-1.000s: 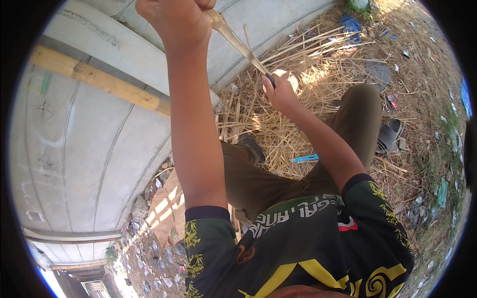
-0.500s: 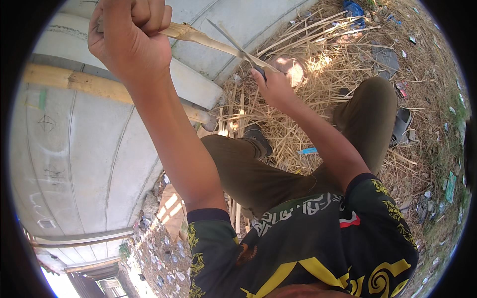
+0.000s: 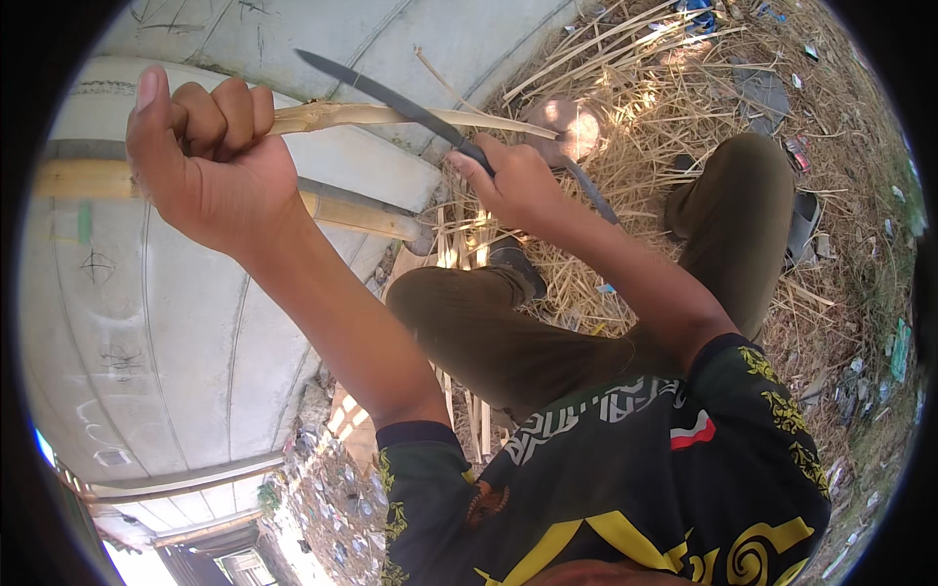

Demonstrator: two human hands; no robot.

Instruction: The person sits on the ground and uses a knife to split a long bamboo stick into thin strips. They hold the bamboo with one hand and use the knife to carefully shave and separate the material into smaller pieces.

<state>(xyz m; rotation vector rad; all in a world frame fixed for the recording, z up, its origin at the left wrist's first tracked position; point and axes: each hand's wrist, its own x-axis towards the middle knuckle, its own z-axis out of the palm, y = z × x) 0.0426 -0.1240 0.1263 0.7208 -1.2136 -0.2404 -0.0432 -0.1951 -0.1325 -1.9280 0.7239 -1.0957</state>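
My left hand (image 3: 210,161) is closed around one end of a pale bamboo strip (image 3: 337,114), thumb raised. The strip stretches to the right, across to a round block (image 3: 583,132). Closed on the dark handle of a knife (image 3: 376,90) is my right hand (image 3: 518,181). The long blade points up and left, crossing the strip. A thin sliver (image 3: 442,78) stands up near the strip beyond the blade. Past my right wrist a dark, narrow curved piece (image 3: 589,190) shows; I cannot tell whether it belongs to the knife.
Bamboo slivers (image 3: 586,73) cover the ground ahead. On the left stands a pale panel wall (image 3: 195,322) with a bamboo pole (image 3: 362,217) along it. My bent legs (image 3: 733,215) frame the work area. Litter and a blue plastic scrap (image 3: 696,18) lie around.
My left hand has moved down and left with the strip. My right hand has shifted left and slightly down; the knife blade now lies across the strip, farther left.
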